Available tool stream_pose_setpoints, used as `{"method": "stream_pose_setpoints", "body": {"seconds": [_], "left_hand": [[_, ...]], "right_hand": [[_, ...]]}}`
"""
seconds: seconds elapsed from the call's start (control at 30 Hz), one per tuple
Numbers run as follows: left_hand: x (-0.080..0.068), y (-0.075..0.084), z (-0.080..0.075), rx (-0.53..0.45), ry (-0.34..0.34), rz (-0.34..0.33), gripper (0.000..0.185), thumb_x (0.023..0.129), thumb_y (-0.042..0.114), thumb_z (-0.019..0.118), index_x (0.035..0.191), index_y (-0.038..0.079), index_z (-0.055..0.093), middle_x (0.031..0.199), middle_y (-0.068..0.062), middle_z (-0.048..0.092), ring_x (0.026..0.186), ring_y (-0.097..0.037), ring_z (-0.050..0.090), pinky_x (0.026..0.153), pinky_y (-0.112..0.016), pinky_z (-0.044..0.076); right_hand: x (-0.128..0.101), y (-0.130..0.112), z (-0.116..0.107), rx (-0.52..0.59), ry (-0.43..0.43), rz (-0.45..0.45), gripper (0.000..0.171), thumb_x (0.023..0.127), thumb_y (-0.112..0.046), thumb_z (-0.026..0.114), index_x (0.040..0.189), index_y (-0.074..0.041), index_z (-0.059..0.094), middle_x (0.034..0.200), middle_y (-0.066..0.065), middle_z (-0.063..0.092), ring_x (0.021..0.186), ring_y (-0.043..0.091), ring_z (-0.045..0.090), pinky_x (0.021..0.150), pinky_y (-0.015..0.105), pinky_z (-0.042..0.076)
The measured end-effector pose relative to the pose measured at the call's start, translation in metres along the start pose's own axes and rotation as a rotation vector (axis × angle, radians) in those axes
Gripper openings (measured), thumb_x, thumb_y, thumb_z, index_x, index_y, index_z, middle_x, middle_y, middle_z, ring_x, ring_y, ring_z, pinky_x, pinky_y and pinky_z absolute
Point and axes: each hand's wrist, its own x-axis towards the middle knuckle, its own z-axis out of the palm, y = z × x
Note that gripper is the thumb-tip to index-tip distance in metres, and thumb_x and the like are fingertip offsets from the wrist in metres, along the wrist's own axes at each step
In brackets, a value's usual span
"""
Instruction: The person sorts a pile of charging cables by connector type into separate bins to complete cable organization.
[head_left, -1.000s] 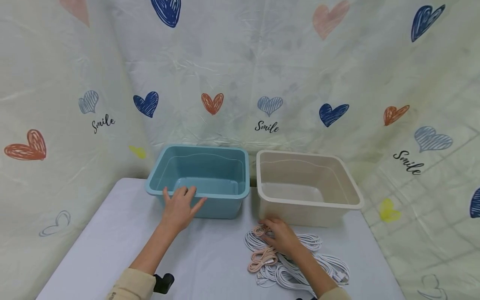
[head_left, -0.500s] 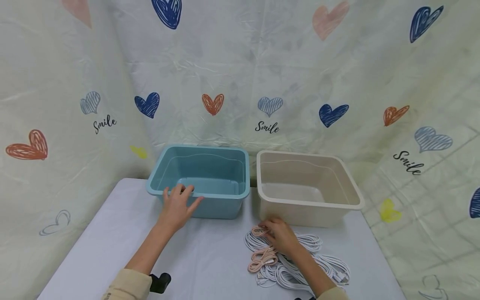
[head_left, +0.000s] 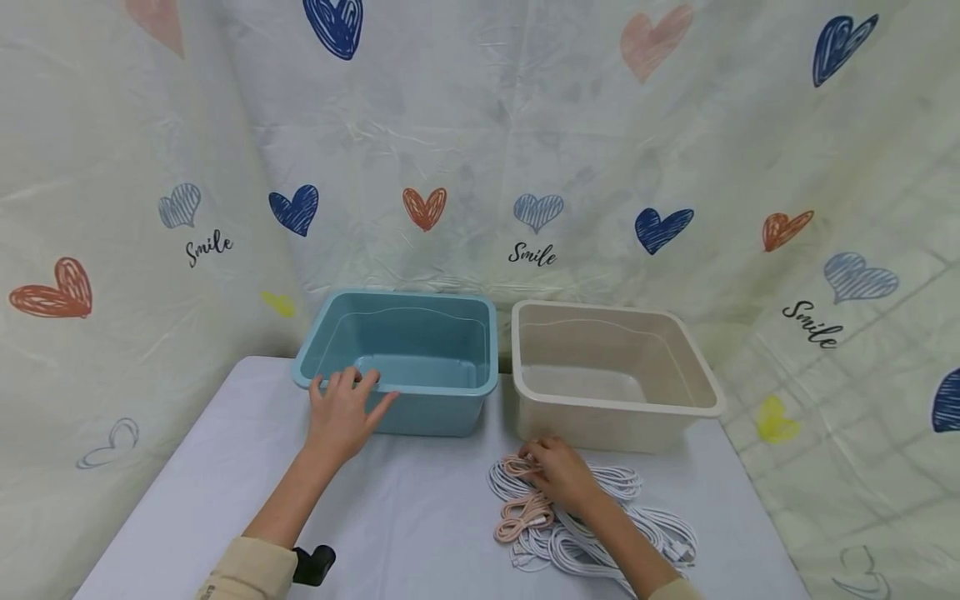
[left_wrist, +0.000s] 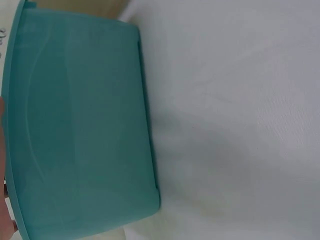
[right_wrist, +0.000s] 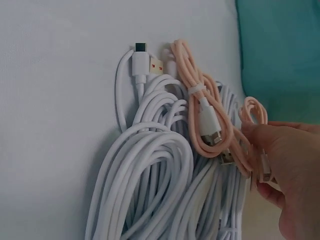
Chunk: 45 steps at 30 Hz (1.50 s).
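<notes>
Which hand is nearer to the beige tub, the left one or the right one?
The right. The right hand rests on the cables just in front of the beige tub; the left hand touches the blue tub, farther left.

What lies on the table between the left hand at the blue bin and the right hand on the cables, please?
Only bare white table shows between the left hand and the right hand in the head view.

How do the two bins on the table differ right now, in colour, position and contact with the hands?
The blue bin stands on the left, the beige bin on the right. The left hand rests with straight fingers on the blue bin's front rim; no hand touches the beige bin. The right hand pinches a pink cable in front of the beige bin. Both bins are upright and empty.
</notes>
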Motion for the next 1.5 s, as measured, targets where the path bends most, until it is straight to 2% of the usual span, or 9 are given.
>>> {"method": "stream_pose_setpoints", "body": {"seconds": [0.27,0.6,0.93,1.13,1.33,1.5], "left_hand": [[-0.001,0.0,-0.003,0.005,-0.009,-0.002,0.039,0.096,0.041,0.077,0.11,0.007,0.067,0.1,-0.017,0.063,0.097,-0.041,0.062,0.102,-0.074,0.041],[-0.001,-0.001,0.001,-0.016,0.015,-0.005,0.039,0.095,0.04,0.078,0.107,0.006,0.067,0.098,-0.017,0.063,0.097,-0.043,0.062,0.104,-0.078,0.038],[-0.003,0.0,0.002,-0.045,0.01,-0.025,0.037,0.095,0.038,0.08,0.108,0.005,0.069,0.101,-0.017,0.067,0.102,-0.045,0.063,0.109,-0.08,0.032],[-0.002,0.001,0.001,-0.081,0.007,-0.027,0.035,0.095,0.035,0.081,0.108,0.005,0.071,0.102,-0.017,0.069,0.105,-0.046,0.062,0.11,-0.083,0.029],[-0.003,0.002,0.0,-0.102,0.027,-0.018,0.034,0.093,0.033,0.083,0.107,0.003,0.072,0.101,-0.018,0.07,0.105,-0.048,0.062,0.108,-0.085,0.029],[-0.001,0.002,-0.001,-0.113,0.042,-0.014,0.035,0.091,0.032,0.085,0.104,0.002,0.073,0.098,-0.019,0.071,0.102,-0.048,0.064,0.106,-0.085,0.031]], "right_hand": [[0.004,-0.012,-0.023,0.064,-0.083,0.06,0.026,0.087,-0.011,0.087,0.109,-0.01,0.073,0.099,0.005,0.069,0.089,0.022,0.066,0.076,0.037,0.059],[0.009,-0.028,-0.041,0.079,-0.062,0.02,0.025,0.088,-0.009,0.086,0.109,-0.01,0.072,0.097,0.003,0.069,0.087,0.019,0.066,0.074,0.034,0.058],[0.02,-0.05,-0.064,0.15,-0.075,0.068,0.022,0.094,-0.019,0.082,0.114,-0.013,0.072,0.1,-0.001,0.066,0.088,0.015,0.061,0.071,0.031,0.055],[0.034,-0.062,-0.079,0.209,-0.066,0.075,0.023,0.094,-0.013,0.081,0.115,-0.011,0.071,0.099,0.0,0.064,0.087,0.015,0.058,0.07,0.028,0.053],[0.054,-0.067,-0.091,0.275,-0.006,0.061,0.022,0.092,-0.008,0.082,0.111,-0.007,0.072,0.094,0.002,0.063,0.078,0.012,0.052,0.063,0.023,0.049],[0.073,-0.068,-0.098,0.273,0.024,0.111,0.023,0.091,-0.009,0.084,0.112,-0.007,0.073,0.092,0.002,0.065,0.071,0.01,0.049,0.06,0.023,0.046]]}}
